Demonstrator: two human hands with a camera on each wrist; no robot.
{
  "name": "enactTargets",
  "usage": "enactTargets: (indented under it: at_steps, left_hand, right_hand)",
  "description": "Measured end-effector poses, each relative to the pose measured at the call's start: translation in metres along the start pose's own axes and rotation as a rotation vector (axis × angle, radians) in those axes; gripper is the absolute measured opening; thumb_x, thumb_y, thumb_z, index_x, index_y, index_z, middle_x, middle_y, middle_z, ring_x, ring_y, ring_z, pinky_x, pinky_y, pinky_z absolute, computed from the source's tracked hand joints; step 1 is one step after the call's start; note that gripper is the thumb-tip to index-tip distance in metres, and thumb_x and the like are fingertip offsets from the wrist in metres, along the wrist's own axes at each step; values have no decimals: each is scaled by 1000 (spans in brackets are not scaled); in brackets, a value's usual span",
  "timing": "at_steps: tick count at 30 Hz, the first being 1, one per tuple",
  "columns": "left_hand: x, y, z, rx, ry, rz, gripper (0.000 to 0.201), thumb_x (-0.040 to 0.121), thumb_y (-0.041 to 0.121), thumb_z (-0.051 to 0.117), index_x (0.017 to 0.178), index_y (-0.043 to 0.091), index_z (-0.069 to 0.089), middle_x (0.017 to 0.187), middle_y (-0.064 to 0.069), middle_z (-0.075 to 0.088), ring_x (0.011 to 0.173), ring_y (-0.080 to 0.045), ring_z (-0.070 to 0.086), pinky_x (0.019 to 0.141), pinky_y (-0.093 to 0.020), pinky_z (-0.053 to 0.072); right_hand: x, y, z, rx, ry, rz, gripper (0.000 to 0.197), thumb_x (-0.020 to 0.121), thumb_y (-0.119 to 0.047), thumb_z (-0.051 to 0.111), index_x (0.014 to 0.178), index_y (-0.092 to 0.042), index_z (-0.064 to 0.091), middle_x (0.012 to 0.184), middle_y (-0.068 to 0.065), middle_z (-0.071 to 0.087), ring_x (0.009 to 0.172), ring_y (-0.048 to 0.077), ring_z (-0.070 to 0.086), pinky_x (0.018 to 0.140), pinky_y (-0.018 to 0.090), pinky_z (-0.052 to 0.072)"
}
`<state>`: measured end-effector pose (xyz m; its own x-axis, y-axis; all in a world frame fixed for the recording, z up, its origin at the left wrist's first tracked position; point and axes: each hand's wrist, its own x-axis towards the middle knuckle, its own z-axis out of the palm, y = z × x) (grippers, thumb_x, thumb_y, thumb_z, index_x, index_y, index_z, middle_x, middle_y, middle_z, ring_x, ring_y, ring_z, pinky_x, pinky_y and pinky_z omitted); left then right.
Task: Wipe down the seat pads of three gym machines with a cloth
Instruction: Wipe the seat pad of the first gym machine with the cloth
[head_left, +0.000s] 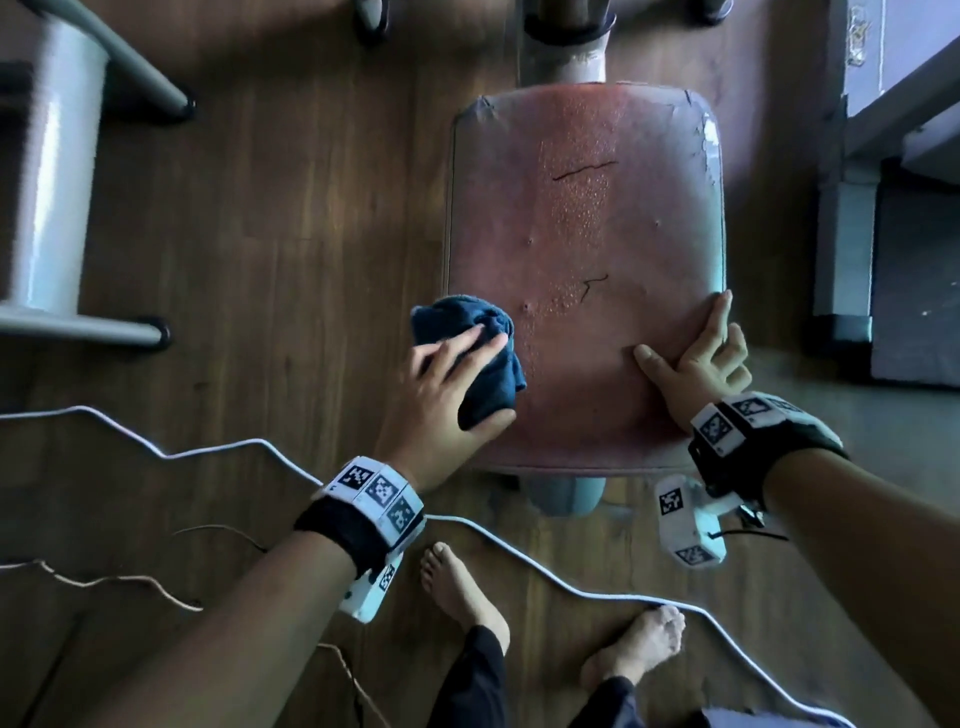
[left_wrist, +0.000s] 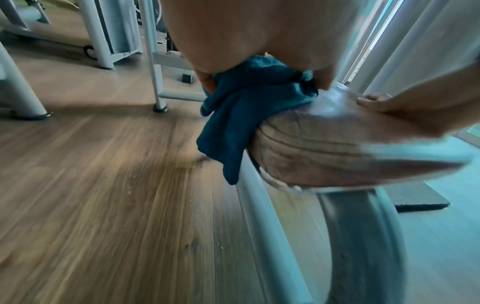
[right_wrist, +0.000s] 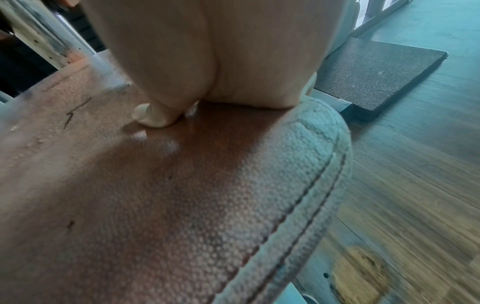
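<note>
A worn reddish-brown seat pad (head_left: 582, 249) fills the middle of the head view, with small cracks and a strip of water droplets (head_left: 571, 208) down its centre. My left hand (head_left: 441, 379) holds a bunched dark blue cloth (head_left: 467, 322) against the pad's left near edge, fingers over it and thumb under. In the left wrist view the cloth (left_wrist: 246, 115) hangs over the pad's rounded side (left_wrist: 337, 148). My right hand (head_left: 691, 358) holds the pad's right near edge, thumb (right_wrist: 150, 117) flat on top, other fingers curled over the side.
A white cable (head_left: 519, 551) snakes over the wooden floor by my bare feet (head_left: 457, 587). Grey machine frames (head_left: 57, 171) stand at the left. A dark rubber mat (head_left: 914, 280) lies at the right. The seat's grey post (head_left: 563, 47) rises at the far end.
</note>
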<state>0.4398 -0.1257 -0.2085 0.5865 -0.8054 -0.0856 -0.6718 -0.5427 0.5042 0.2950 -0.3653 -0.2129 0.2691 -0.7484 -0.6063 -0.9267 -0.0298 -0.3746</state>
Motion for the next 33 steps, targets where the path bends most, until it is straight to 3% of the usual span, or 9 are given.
enactTargets:
  at_steps: [4,8,13,19,24,28,33]
  left_hand:
    - [-43,20,5,-78,62,-81,58,87,53,61,137,27,49,145,12,44,122,-18,42,103,-30,37]
    - [-66,42,21,-171,126,-262,63,88,45,64,144,26,41,141,14,46,122,-14,38,101,-34,40]
    - [-72,49,29,42,111,-218,60,92,50,53,146,25,39,138,10,47,107,-20,40,89,-44,46]
    - [-60,47,24,255,-31,-168,67,92,56,39,151,26,25,137,0,40,113,-26,42,87,-49,47]
    - [-63,45,23,208,-11,-155,66,90,54,44,149,27,30,145,8,38,114,-24,44,93,-48,45]
    - [-67,52,24,220,3,-154,65,89,49,52,147,26,36,143,13,41,108,-19,43,85,-45,47]
    - [-47,58,17,300,-48,-165,60,90,47,47,145,26,39,142,13,44,108,-20,48,81,-48,47]
  right_hand:
    - [1,3,1,-31,31,-30,102,79,-66,58,146,-45,-16,159,6,-2,140,39,14,116,52,9]
    - [1,5,1,-70,32,-43,102,78,-70,54,146,-45,-18,159,7,-1,140,40,17,115,54,11]
    - [1,7,0,-85,22,-55,102,79,-70,52,146,-44,-19,159,6,-1,141,39,17,116,52,11]
    - [0,7,0,-67,29,-55,100,80,-70,53,147,-45,-17,159,5,0,141,37,17,117,51,11]
    - [0,7,1,-61,38,-57,100,80,-69,54,146,-45,-17,159,5,1,140,37,18,115,51,11]
    - [2,8,3,-74,56,-63,101,79,-70,53,146,-45,-18,158,5,2,139,39,19,115,53,13]
    - [2,9,4,-74,41,-64,101,79,-71,53,145,-45,-19,158,6,1,139,39,18,115,54,13]
